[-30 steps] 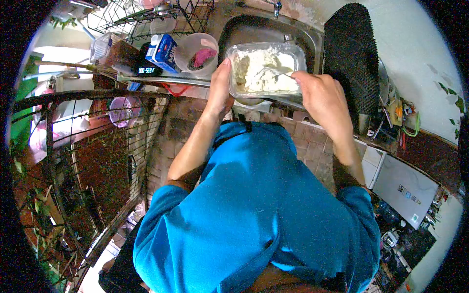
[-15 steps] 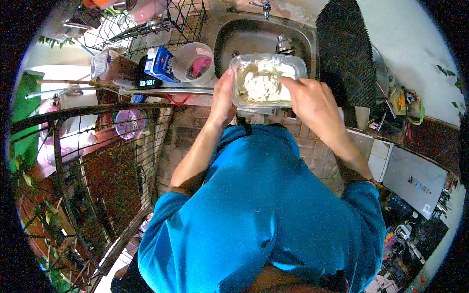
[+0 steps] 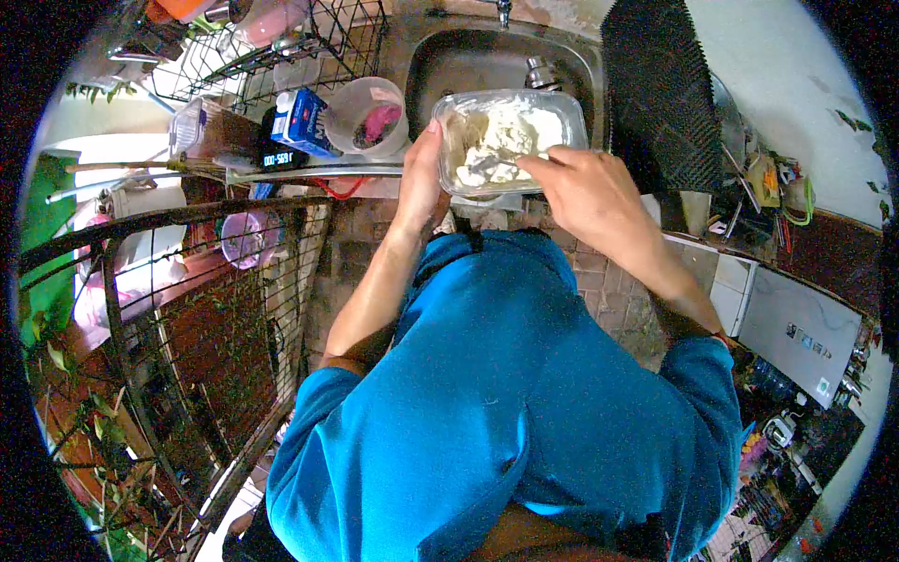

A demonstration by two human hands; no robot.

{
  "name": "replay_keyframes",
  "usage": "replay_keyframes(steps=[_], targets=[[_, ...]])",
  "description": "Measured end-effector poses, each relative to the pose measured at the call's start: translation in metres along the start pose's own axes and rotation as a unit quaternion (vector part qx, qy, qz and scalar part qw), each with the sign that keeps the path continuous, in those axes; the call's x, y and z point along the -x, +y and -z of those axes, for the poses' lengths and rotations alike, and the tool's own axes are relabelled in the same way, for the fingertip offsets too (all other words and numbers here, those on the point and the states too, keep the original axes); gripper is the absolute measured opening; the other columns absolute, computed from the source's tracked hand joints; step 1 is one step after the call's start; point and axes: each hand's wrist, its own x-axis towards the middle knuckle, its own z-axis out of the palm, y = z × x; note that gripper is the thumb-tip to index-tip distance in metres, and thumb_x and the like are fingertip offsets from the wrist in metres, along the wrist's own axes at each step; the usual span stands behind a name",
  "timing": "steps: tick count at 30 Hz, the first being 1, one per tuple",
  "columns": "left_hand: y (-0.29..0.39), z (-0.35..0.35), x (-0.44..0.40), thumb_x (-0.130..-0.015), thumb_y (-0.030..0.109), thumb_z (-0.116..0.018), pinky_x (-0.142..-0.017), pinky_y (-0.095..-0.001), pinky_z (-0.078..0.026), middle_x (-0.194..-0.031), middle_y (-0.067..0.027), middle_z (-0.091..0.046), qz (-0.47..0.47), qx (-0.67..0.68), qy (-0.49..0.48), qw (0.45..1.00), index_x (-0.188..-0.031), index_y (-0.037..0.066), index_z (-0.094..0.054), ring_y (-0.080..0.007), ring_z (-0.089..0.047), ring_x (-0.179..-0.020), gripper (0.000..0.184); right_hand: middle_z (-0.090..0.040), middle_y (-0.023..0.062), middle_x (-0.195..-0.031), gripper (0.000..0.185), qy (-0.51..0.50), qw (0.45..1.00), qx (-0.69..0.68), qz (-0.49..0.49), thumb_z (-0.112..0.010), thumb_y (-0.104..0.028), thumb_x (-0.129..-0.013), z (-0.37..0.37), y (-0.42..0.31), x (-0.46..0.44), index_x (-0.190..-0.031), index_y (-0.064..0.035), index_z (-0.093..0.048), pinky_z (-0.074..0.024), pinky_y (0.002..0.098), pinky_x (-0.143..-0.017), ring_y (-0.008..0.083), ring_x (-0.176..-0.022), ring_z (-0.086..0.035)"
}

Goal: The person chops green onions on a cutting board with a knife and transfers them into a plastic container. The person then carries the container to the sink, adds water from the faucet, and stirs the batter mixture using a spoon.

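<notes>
The left hand (image 3: 423,178) has its grip closed on the left side of a clear plastic container (image 3: 581,131), with the thumb up by the rim. The right hand (image 3: 595,192) grasps the handle of a metal utensil (image 3: 489,165), pinched between thumb and fingers over the container's near right part. The utensil's head lies in the soft white food (image 3: 513,131), which is lumpy and heaped unevenly; whether it is a spoon or a fork is hard to tell.

The container is in front of the person, in view across the near edge of the sink (image 3: 464,58). Whether its base touches that edge cannot be told. A metal object (image 3: 540,75) sits in the sink beyond it, and a tap (image 3: 504,13) is at the far side.

On the worktop (image 3: 397,54) to the left are a clear tub (image 3: 356,92) with something pink (image 3: 379,124) inside, a blue and white carton (image 3: 302,122) just beside it, and a dark device with a lit display (image 3: 279,159). Behind these is a black wire rack (image 3: 354,47). To the right of the sink stands a black textured sheet (image 3: 660,103).
</notes>
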Motion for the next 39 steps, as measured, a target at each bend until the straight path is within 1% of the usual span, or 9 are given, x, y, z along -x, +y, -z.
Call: replay_keyframes(steps=[7, 10, 12, 16, 20, 29, 32, 34, 39], targets=[[0.001, 0.0, -0.001, -0.106, 0.039, -0.035, -0.102, -0.0362, -0.047, -0.131, -0.0177, -0.058, -0.026, -0.016, 0.022, 0.999, -0.136, -0.005, -0.048, -0.0242, -0.059, -0.118, 0.055, -0.068, 0.018, -0.082, 0.024, -0.015, 1.0, -0.01, -0.018, -0.057, -0.007, -0.087, 0.024, 0.005, 0.003, -0.107, -0.0062, -0.07, -0.0555, 0.0457, -0.068, 0.0376, -0.074, -0.067], [0.002, -0.003, -0.002, -0.106, 0.04, -0.035, -0.102, -0.0369, -0.047, -0.131, -0.0176, -0.058, -0.023, -0.016, 0.02, 0.999, -0.136, -0.004, -0.048, -0.0246, -0.059, -0.118, 0.055, -0.068, 0.0196, -0.086, 0.024, -0.048, 0.995, 0.058, -0.062, -0.057, -0.006, -0.086, 0.01, 0.001, -0.007, -0.107, -0.0058, -0.07, -0.0557, 0.0458, -0.068, 0.0376, -0.075, -0.068], [0.001, -0.007, -0.001, -0.106, 0.04, -0.035, -0.102, -0.0372, -0.047, -0.131, -0.0175, -0.058, -0.034, -0.023, 0.023, 0.999, -0.135, -0.004, -0.048, -0.0249, -0.059, -0.118, 0.055, -0.069, 0.0206, -0.085, 0.024, -0.016, 0.99, 0.103, -0.093, -0.057, -0.007, -0.087, 0.007, 0.003, -0.008, -0.107, -0.0061, -0.07, -0.0556, 0.0455, -0.066, 0.0376, -0.073, -0.068], [0.007, -0.011, 0.003, -0.106, 0.04, -0.036, -0.102, -0.0375, -0.047, -0.131, -0.0175, -0.058, -0.032, 0.011, 0.041, 0.999, -0.135, -0.004, -0.048, -0.0248, -0.059, -0.118, 0.054, -0.068, 0.0192, -0.081, 0.024, 0.072, 0.99, 0.077, -0.099, -0.056, -0.007, -0.087, 0.028, 0.007, 0.0, -0.107, -0.0069, -0.07, -0.0555, 0.045, -0.062, 0.0373, -0.07, -0.068], [0.006, -0.008, 0.002, -0.106, 0.04, -0.036, -0.101, -0.0365, -0.048, -0.13, -0.0168, -0.058, -0.03, 0.017, 0.038, 0.999, -0.135, -0.004, -0.048, -0.024, -0.059, -0.118, 0.054, -0.068, 0.0205, -0.081, 0.024, 0.011, 0.983, 0.132, -0.123, -0.057, -0.005, -0.087, 0.026, 0.012, -0.008, -0.108, -0.0048, -0.069, -0.0554, 0.0457, -0.063, 0.0382, -0.069, -0.067], [0.01, -0.006, 0.004, -0.106, 0.04, -0.036, -0.1, -0.0355, -0.048, -0.129, -0.0165, -0.059, -0.015, -0.016, 0.03, 0.999, -0.136, -0.004, -0.048, -0.0233, -0.061, -0.116, 0.054, -0.067, 0.0195, -0.08, 0.025, 0.014, 0.999, -0.012, -0.03, -0.059, -0.005, -0.086, 0.011, -0.011, 0.003, -0.109, -0.005, -0.069, -0.0546, 0.0459, -0.062, 0.0378, -0.069, -0.067], [0.006, 0.0, 0.001, -0.106, 0.039, -0.037, -0.101, -0.0356, -0.048, -0.131, -0.0165, -0.058, -0.03, -0.022, 0.012, 0.999, -0.137, -0.004, -0.047, -0.0232, -0.06, -0.117, 0.054, -0.067, 0.0177, -0.079, 0.026, -0.003, 1.0, 0.015, -0.002, -0.06, -0.006, -0.085, 0.002, -0.011, 0.003, -0.11, -0.0055, -0.069, -0.0548, 0.0448, -0.061, 0.0366, -0.067, -0.067], [0.005, -0.001, 0.001, -0.106, 0.039, -0.037, -0.101, -0.0355, -0.047, -0.131, -0.0164, -0.058, -0.02, -0.014, 0.026, 0.999, -0.137, -0.004, -0.046, -0.0232, -0.059, -0.118, 0.054, -0.067, 0.0162, -0.079, 0.028, -0.007, 0.993, 0.113, -0.025, -0.06, -0.007, -0.085, -0.001, -0.007, -0.003, -0.111, -0.006, -0.069, -0.0547, 0.0438, -0.059, 0.0352, -0.066, -0.066], [0.014, -0.013, 0.008, -0.105, 0.038, -0.039, -0.101, -0.0354, -0.047, -0.131, -0.0162, -0.058, -0.017, -0.031, 0.052, 0.998, -0.138, -0.003, -0.046, -0.0229, -0.059, -0.118, 0.053, -0.067, 0.0165, -0.079, 0.029, 0.007, 0.99, 0.129, -0.053, -0.06, -0.007, -0.085, 0.012, 0.013, -0.007, -0.112, -0.006, -0.069, -0.0552, 0.0435, -0.059, 0.0339, -0.066, -0.066]])
